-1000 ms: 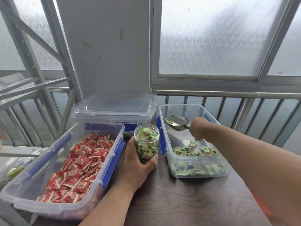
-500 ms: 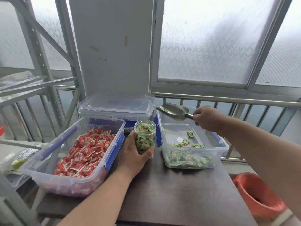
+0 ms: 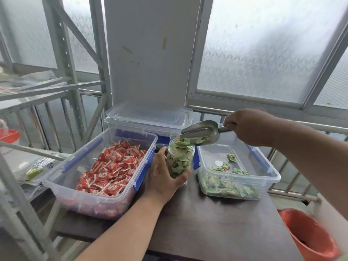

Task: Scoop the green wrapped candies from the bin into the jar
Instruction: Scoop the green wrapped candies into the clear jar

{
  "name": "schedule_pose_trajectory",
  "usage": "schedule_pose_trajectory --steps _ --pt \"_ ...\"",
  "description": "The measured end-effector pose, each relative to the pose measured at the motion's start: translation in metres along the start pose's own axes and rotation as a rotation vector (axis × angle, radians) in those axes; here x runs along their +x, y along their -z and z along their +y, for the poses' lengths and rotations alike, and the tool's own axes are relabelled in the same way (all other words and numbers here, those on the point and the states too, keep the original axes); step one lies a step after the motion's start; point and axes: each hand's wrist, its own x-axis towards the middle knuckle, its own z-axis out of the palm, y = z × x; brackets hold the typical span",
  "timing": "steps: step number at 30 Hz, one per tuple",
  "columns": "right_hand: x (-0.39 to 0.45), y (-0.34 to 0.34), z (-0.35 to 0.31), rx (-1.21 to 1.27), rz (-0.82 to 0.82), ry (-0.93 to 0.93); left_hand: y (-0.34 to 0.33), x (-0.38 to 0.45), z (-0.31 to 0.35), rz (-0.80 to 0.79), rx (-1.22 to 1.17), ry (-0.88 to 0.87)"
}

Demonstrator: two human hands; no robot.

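scoop tipping over the jar mouth, from where i'm watching.
right hand [image 3: 248, 127] is gripping the metal scoop [image 3: 200, 133] handle, its long axis slanting down-left onto the clear plastic jar [image 3: 180, 160]; left hand [image 3: 165, 176] is wrapping that nearly full jar, green wrapped candies [image 3: 190, 141] spilling in; clear blue-latched bin [image 3: 271, 169] sitting just right, thinly stocked.

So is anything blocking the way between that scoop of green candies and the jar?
Nothing visible does. The scoop is tipped right over the jar, whose mouth has no lid, and green candies are heaped at its rim. The left hand grips the jar's side, clear of the opening.
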Motion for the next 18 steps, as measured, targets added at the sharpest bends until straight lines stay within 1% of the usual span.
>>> schedule_pose_trajectory --steps 3,5,8,10,13,16,18 --pt "0.004 0.012 -0.004 -0.171 0.009 0.01 -0.001 0.001 -0.003 -0.026 0.012 -0.024" --pt "0.004 0.024 -0.01 -0.195 0.008 -0.002 -0.003 0.002 -0.005 -0.058 -0.001 -0.05" --pt "0.002 0.041 -0.02 -0.237 -0.068 0.028 -0.005 0.0 -0.008 -0.02 -0.02 -0.1" --pt "0.001 0.05 -0.027 -0.23 -0.082 0.007 -0.007 0.0 -0.008 0.028 -0.015 -0.174" --pt "-0.003 0.057 -0.035 -0.223 -0.15 0.021 -0.005 0.004 0.0 0.123 0.113 -0.315" --pt "-0.009 0.061 -0.038 -0.186 -0.118 0.006 0.0 0.012 0.01 0.17 0.245 -0.511" --pt "-0.011 0.06 -0.035 -0.188 -0.069 0.0 0.003 0.015 0.015 0.173 0.3 -0.596"
